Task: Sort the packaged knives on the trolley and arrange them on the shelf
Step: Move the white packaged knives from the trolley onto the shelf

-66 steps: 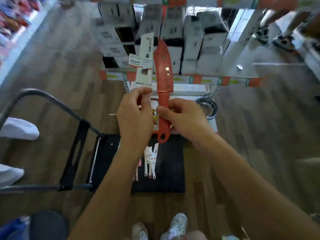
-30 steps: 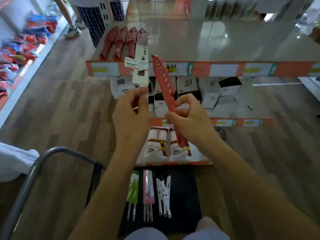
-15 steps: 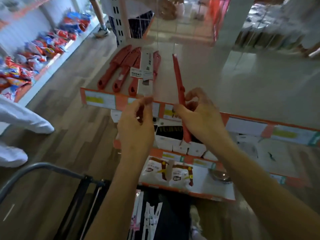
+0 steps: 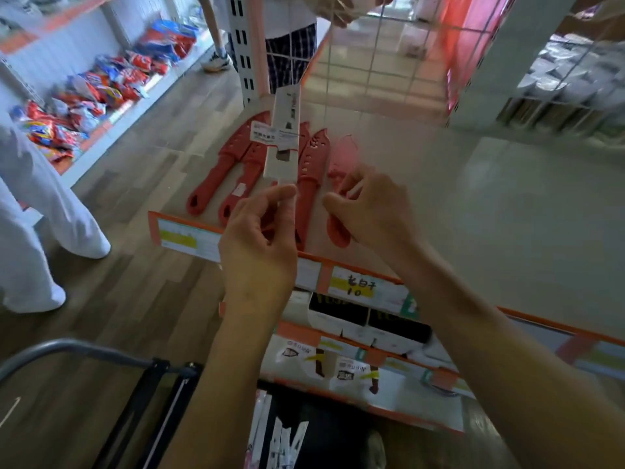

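A white pack is pinched by the left hand. A blurred red knife, at 12 o'clock on the shelf, is touched by the half-open right hand.

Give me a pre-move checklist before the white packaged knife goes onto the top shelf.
1. Left hand pinches the white packaged knife: ok.
2. Red knife under the right hand lies flat and released: cannot tell, blurred.
3. Red knives already lie in a row on the top shelf: ok.
4. Bare shelf space right of the row: ok.
5. More packaged knives wait on the trolley: ok.
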A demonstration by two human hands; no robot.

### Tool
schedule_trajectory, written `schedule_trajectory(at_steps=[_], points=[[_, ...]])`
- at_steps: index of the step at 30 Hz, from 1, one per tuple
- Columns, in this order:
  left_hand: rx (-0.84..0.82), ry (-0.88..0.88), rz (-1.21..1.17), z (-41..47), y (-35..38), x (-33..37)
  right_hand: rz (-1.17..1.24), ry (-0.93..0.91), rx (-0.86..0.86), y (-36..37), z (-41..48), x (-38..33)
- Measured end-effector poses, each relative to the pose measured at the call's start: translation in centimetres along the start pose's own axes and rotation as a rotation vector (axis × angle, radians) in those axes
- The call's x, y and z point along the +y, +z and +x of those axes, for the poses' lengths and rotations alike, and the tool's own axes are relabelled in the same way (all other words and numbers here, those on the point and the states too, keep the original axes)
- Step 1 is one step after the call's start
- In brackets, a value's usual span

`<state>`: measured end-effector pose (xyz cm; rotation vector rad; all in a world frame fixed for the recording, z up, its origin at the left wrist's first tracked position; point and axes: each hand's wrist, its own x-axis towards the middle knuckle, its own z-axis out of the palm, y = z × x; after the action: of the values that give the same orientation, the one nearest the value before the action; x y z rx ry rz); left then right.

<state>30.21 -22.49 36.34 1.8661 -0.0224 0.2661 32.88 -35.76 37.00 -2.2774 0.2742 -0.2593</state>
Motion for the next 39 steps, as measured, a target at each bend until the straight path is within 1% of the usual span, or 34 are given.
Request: schedule_trajectory(at_steps=[4,11,18,21,25,30,33,37,39], points=[[-0.029,-0.010,0.027,0.5,0.3,-0.4,-0.077,-0.037,-0.024,0.8,0.3,0.5],[-0.065,-0.039,0.068,0.7,0.2,-0.2,-0.076,-0.036,-0.060,1.1,-0.1,0.9],[-0.098,-0.066,0.032,0.4,0.5,0.1,-0.084,-0.055,-0.100,0.8,-0.3,0.9],[-0.099,-0.062,0.017,0.2,0.4,0.2,-0.072,-0.059,-0.131,0.6,-0.5,1.1],[-0.099,-0.045,-0.004,-0.1,0.0,0.1,-0.115,-0.084,-0.169,0.4,-0.7,0.8],[-0.108,-0.041,-0.003,-0.6,0.1,0.5,-0.046,-0.064,-0.140,-0.6,-1.6,1.1],[-0.114,-0.033,-0.003,-0.9,0.3,0.9,-0.112,-0.055,-0.131,-0.7,-1.5,1.4],[-0.093,-0.042,0.000,-1.3,-0.1,1.1,-0.293,-0.103,-0.157,0.5,-0.6,1.4],[-0.079,-0.042,0.017,-1.5,-0.3,1.1,-0.326,-0.111,-0.171,0.6,-0.5,1.5]])
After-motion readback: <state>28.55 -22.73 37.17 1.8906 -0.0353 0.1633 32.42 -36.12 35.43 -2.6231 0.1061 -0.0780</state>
